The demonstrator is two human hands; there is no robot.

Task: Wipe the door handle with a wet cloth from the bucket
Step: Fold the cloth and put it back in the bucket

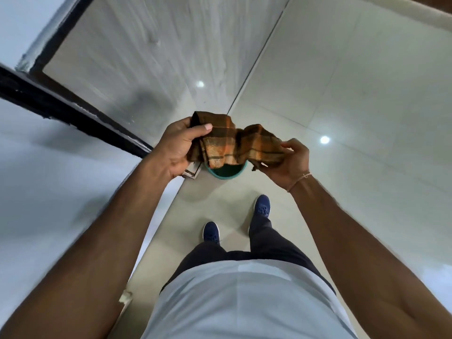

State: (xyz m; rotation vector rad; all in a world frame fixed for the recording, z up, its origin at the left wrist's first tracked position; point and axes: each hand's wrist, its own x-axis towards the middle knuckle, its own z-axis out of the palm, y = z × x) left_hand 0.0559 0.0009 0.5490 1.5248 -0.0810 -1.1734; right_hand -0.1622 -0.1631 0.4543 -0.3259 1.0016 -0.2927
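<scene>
So the plaid cloth (236,145), orange and brown, is already out of the teal bucket (223,172) and stretched between 2 hands above it. The left hand (179,148) clamps one bunched end under the thumb; the right hand (292,162) pinches the other end in its fingertips. The bucket sits on the tiled floor (342,106) just ahead of the blue shoes (262,206). I'd say fetching is done, perhaps wringing or folding is under way. No door handle shows here, so the wiping itself is all still to do.
</scene>
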